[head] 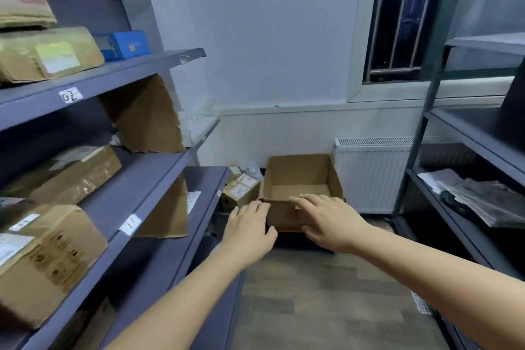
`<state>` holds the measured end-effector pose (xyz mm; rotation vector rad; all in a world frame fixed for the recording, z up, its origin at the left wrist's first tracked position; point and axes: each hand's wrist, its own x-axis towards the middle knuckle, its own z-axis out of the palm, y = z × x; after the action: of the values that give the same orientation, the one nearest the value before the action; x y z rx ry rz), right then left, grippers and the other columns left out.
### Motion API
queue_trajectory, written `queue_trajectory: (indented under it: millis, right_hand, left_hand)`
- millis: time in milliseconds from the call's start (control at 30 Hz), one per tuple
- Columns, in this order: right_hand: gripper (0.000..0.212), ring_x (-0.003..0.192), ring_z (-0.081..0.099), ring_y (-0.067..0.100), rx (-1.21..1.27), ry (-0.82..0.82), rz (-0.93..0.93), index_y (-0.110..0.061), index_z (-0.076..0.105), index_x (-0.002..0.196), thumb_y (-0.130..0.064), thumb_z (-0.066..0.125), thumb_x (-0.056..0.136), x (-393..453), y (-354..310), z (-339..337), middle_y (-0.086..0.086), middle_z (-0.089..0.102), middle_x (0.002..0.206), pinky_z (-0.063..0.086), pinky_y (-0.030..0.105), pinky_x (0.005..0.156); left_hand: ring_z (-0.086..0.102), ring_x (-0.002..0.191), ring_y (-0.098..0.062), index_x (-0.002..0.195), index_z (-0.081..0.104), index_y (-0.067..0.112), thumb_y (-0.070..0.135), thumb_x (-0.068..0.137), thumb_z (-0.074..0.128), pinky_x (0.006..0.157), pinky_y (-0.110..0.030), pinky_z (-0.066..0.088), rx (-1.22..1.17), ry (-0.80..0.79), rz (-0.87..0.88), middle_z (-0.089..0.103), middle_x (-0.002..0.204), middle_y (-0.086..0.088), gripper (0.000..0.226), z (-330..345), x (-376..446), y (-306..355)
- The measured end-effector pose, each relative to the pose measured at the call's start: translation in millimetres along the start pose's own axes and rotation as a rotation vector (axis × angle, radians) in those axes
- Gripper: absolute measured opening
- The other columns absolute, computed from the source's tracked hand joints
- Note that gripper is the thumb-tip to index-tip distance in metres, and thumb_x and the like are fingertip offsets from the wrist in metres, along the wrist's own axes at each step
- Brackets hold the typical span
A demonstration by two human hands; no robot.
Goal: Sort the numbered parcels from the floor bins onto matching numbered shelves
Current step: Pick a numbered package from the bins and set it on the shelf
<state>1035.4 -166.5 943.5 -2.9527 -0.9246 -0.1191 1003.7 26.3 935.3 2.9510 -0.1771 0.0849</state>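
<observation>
Parcels (240, 190) sit on the floor by the wall, just left of an open cardboard box (301, 179) that stands in front of the radiator (372, 173). The left hand (250, 231) grips the box's near left corner, fingers curled over the rim and thumb against the front wall. The right hand (329, 221) lies on the near rim with fingers fairly straight and the thumb low on the front face. To the left, grey shelves (136, 65) carry taped brown parcels, with handwritten number labels (70, 94) on their front edges. A second rack (466, 133) on the right holds papers (488, 196).
</observation>
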Motion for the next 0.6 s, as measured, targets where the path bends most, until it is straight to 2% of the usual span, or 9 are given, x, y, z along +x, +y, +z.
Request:
queue_trajectory:
  millis: [267,500,600]
  right_hand:
    - [0.068,0.137,0.036,0.022,0.033,-0.11,0.017,-0.028,0.014,0.154,-0.037,0.046,0.095,105.4,58.3,57.4,-0.001,0.027,0.157,0.031,0.034,0.107]
    - [0.067,0.138,0.034,0.024,0.069,-0.158,-0.03,-0.029,0.012,0.154,-0.035,0.044,0.096,231.3,145.1,94.6,-0.001,0.025,0.157,0.032,0.037,0.11]
    - [0.066,0.139,0.034,0.023,0.089,-0.19,-0.064,-0.028,0.013,0.155,-0.033,0.043,0.096,285.8,180.8,104.8,0.0,0.025,0.158,0.031,0.036,0.109]
  left_hand:
    - [0.028,0.14,-0.016,0.148,0.03,0.02,0.034,0.098,0.04,0.12,-0.038,0.012,-0.003,-0.097,-0.016,0.03,0.154,0.003,0.053,38.9,113.6,-44.6]
    - [0.035,0.133,-0.016,0.145,0.034,0.02,0.033,0.098,0.039,0.116,-0.034,0.021,-0.009,-0.093,-0.105,0.037,0.148,0.002,0.049,66.1,252.4,-71.4]
    - [0.034,0.134,-0.015,0.144,0.034,0.022,0.034,0.098,0.039,0.116,-0.034,0.018,-0.023,-0.128,-0.146,0.037,0.147,0.003,0.048,77.9,307.4,-75.6]
